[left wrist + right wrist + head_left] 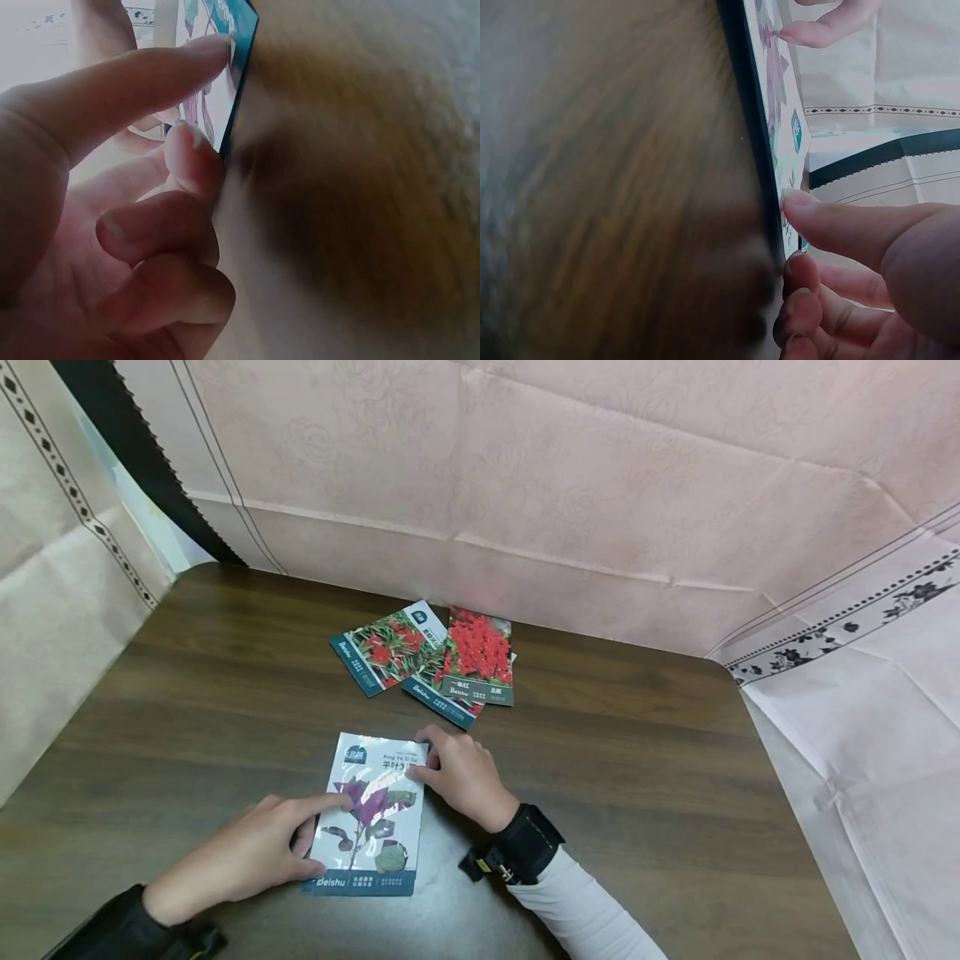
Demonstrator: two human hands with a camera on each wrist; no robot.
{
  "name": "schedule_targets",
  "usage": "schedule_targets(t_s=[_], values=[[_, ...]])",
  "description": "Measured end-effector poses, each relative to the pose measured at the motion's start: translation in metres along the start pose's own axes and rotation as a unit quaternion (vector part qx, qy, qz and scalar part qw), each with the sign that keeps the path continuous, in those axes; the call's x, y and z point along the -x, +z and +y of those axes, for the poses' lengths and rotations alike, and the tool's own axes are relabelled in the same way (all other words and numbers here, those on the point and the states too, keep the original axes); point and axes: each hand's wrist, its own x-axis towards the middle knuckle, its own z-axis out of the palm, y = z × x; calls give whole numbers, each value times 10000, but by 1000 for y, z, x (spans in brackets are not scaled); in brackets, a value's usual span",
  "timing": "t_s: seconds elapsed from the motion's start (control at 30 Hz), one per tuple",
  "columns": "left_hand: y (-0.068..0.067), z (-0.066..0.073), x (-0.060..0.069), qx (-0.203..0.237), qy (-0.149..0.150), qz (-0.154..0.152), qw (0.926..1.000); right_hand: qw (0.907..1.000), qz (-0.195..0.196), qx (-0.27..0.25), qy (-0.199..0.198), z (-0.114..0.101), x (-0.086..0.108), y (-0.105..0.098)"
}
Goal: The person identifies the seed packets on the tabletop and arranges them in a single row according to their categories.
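A white seed packet [375,827] with a purple-leaved plant and a blue bottom band lies face up at the near middle of the table. My left hand [251,852] grips its left edge, thumb at the lower corner and index finger across the picture. At the upper right corner, my right hand [468,781] pinches the packet between thumb and fingers. The left wrist view has the left thumb on the packet's face [217,97], other fingers curled at its edge. In the right wrist view, the right thumb presses the packet's printed front [776,112].
Behind the hands lie a seed packet with red flowers and green leaves [382,647], a packet of dense red blooms [480,652] and a partly covered packet [442,700]. The dark wooden table [622,760] meets a pale patterned cloth [525,468] at its back edge.
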Motion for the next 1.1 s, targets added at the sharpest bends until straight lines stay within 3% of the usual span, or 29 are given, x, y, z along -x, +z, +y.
schedule_targets(t_s=[0.57,0.7,0.9,1.1], values=[[-1,11,1,-405,-145,-208,9989,9997,155,-186,-28,-1,2,-3],[-2,14,1,-563,-79,-139,9983,9983,323,-487,-58,3,4,-8],[-2,23,0,-674,-239,33,9974,9947,499,-895,8,10,6,-18],[-5,31,-2,-734,135,343,9966,9902,873,-1075,181,16,7,-31]])
